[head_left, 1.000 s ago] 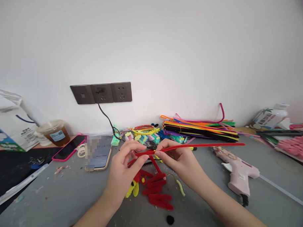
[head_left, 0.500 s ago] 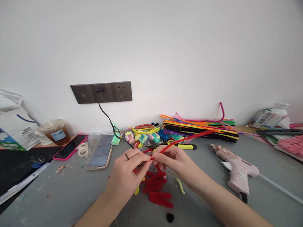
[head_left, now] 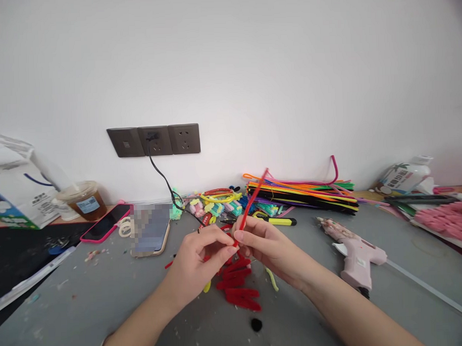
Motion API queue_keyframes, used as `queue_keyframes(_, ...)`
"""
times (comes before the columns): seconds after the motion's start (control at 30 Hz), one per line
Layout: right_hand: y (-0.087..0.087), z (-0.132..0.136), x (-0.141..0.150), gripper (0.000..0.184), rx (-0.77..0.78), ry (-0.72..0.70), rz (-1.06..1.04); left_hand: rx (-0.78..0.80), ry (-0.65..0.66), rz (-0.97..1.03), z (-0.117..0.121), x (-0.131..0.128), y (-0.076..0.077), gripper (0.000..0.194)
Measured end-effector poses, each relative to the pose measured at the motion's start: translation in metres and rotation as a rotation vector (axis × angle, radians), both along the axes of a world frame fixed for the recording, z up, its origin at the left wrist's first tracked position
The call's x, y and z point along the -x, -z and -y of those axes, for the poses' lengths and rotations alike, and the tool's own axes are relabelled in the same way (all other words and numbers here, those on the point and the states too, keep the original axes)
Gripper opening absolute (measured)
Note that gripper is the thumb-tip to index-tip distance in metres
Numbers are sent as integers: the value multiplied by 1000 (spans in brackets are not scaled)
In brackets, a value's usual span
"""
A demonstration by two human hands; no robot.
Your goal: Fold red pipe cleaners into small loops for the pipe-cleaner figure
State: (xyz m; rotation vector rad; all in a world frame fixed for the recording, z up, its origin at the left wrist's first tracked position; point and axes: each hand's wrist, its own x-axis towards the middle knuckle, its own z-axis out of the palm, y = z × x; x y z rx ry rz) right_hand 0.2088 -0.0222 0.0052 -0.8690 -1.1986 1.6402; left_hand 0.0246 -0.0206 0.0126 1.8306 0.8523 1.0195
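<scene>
Both my hands meet over the middle of the grey table (head_left: 107, 308). My left hand (head_left: 198, 262) and my right hand (head_left: 266, 245) each pinch the lower end of a long red pipe cleaner (head_left: 251, 202), fingertips almost touching. The free end of the pipe cleaner slants up and to the right, towards the wall. Under my hands lies a red and yellow pipe-cleaner figure (head_left: 238, 291) made of folded red loops. A small black pompom (head_left: 256, 324) sits just in front of it.
A pink glue gun (head_left: 355, 254) lies to the right, its cord trailing off. Stacked coloured pipe cleaners (head_left: 303, 190) lie along the wall. Two phones (head_left: 149, 231), an iced drink cup (head_left: 84, 201) and a box stand at left; a yellow-handled tool (head_left: 278, 222) lies behind my hands.
The red pipe cleaner's free end has swung from lying level towards the right to pointing steeply upward. My hands have closed in until the fingertips nearly touch.
</scene>
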Motion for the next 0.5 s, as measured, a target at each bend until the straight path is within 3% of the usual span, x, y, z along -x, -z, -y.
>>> queue_keyframes(0.17,-2,4,8,38,-36,18,-159,280,-5,265,0,-1,-1,18)
queue_keyframes(0.33,1,3,10,23,-390,184,-4,461,-27,413,3,-5,-1,26)
queue_keyframes(0.5,-1,4,7,9,-657,358,218,505,-53,458,3,-8,-4,29)
